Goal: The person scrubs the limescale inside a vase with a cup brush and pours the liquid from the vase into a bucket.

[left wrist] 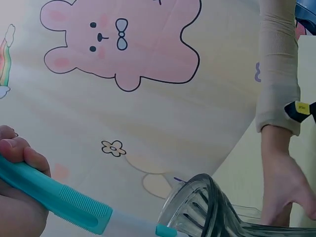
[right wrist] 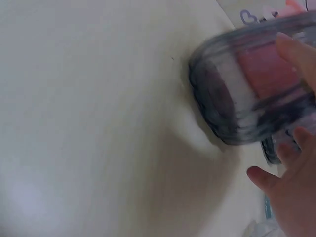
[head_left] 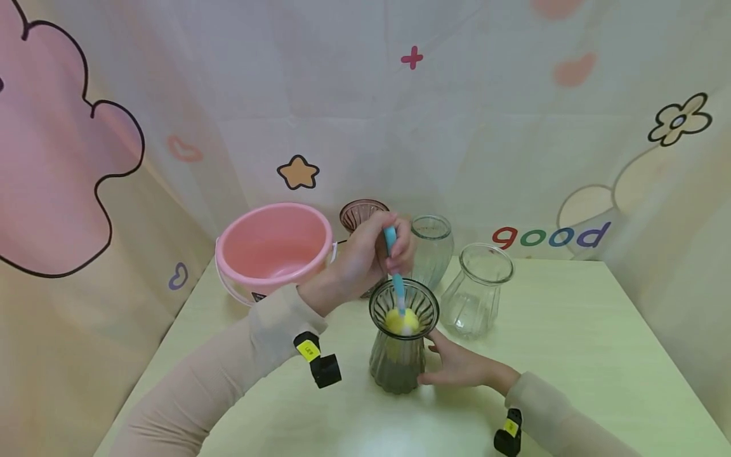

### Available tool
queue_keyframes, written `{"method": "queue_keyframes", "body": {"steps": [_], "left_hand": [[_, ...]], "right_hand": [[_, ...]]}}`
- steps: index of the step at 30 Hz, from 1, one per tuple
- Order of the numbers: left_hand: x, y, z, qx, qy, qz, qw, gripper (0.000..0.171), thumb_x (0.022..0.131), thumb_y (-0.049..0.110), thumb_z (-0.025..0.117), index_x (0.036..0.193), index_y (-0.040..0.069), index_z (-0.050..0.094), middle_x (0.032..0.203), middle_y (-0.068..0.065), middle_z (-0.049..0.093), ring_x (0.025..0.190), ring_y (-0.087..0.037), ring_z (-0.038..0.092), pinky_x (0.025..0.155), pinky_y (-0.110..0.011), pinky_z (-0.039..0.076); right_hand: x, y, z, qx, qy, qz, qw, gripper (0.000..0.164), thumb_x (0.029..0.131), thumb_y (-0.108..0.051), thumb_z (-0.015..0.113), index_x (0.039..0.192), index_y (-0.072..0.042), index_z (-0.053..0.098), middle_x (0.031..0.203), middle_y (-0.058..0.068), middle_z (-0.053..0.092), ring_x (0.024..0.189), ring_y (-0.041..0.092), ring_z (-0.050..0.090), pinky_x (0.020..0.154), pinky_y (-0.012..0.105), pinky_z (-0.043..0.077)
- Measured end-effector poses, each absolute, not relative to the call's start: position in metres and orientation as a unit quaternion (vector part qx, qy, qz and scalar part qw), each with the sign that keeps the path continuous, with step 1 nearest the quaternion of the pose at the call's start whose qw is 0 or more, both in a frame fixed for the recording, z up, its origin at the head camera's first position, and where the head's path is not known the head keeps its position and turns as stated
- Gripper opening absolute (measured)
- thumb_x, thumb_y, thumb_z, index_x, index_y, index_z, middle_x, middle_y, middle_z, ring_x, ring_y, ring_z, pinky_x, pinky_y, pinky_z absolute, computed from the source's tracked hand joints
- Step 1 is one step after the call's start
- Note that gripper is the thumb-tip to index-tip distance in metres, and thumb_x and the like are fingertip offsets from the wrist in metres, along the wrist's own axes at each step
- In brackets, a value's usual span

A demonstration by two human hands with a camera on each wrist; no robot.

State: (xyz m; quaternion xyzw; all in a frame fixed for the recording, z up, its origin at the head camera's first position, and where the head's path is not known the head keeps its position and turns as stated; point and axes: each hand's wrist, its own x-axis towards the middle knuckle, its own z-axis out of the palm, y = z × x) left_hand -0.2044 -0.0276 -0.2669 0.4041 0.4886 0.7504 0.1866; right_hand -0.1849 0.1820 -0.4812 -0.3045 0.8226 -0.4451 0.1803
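Note:
With curled fingers my left hand (head_left: 371,251) grips the blue handle of a sponge bottle brush (head_left: 398,285). Its yellow sponge head (head_left: 394,321) sits inside the mouth of a grey ribbed glass vase (head_left: 398,368), which stands upright with a flared rim. Low on the vase's right side, my right hand (head_left: 465,365) holds it, thumb toward me and fingers partly hidden behind the glass. The left wrist view shows the brush's ridged handle (left wrist: 74,205) entering the rim. In the right wrist view the vase (right wrist: 217,98) is blurred, with the thumb over it.
A pink bucket (head_left: 228,261) with a white handle stands at back left. Behind the hands are a rose-tinted glass vase (head_left: 355,216) and a tall clear vase (head_left: 432,254). Another clear vase (head_left: 474,301) is close by on the right. A printed curtain (head_left: 457,127) hangs behind the table.

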Motion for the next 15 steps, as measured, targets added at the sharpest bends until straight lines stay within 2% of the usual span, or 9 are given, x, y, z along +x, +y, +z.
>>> {"method": "queue_keyframes", "body": {"steps": [3, 6, 11, 15], "left_hand": [[-0.205, -0.024, -0.276, 0.383, 0.498, 0.753, 0.197, 0.044, 0.093, 0.019, 0.019, 0.055, 0.012, 0.038, 0.049, 0.002, 0.033, 0.046, -0.015, 0.031, 0.051, -0.029, 0.03], [-0.204, -0.019, -0.294, 0.348, 0.518, 0.75, 0.22, 0.043, 0.093, 0.018, 0.019, 0.055, 0.011, 0.037, 0.049, 0.002, 0.034, 0.047, -0.014, 0.032, 0.052, -0.027, 0.031], [-0.202, -0.012, -0.321, 0.303, 0.536, 0.748, 0.248, 0.042, 0.092, 0.017, 0.021, 0.054, 0.01, 0.036, 0.049, 0.002, 0.035, 0.047, -0.012, 0.033, 0.052, -0.026, 0.032], [-0.203, -0.01, -0.329, 0.297, 0.535, 0.752, 0.244, 0.04, 0.092, 0.019, 0.024, 0.054, 0.01, 0.036, 0.049, 0.002, 0.034, 0.047, -0.012, 0.032, 0.051, -0.025, 0.031]], "right_hand": [[-0.194, 0.187, -0.479, -0.316, 0.814, -0.44, 0.208, 0.102, 0.078, -0.027, 0.072, 0.147, -0.025, -0.003, 0.154, 0.008, 0.003, 0.14, 0.027, 0.008, 0.106, 0.052, 0.026], [-0.2, 0.187, -0.477, -0.321, 0.805, -0.441, 0.234, 0.099, 0.079, -0.026, 0.07, 0.148, -0.02, 0.0, 0.153, 0.01, 0.005, 0.139, 0.03, 0.011, 0.107, 0.051, 0.024], [-0.203, 0.185, -0.478, -0.297, 0.78, -0.475, 0.279, 0.087, 0.079, -0.02, 0.07, 0.146, -0.011, 0.015, 0.15, 0.011, 0.019, 0.137, 0.034, 0.019, 0.108, 0.051, 0.022], [-0.203, 0.184, -0.482, -0.288, 0.778, -0.493, 0.262, 0.086, 0.074, -0.017, 0.074, 0.142, -0.008, 0.024, 0.146, 0.011, 0.029, 0.136, 0.033, 0.023, 0.108, 0.051, 0.023]]}}
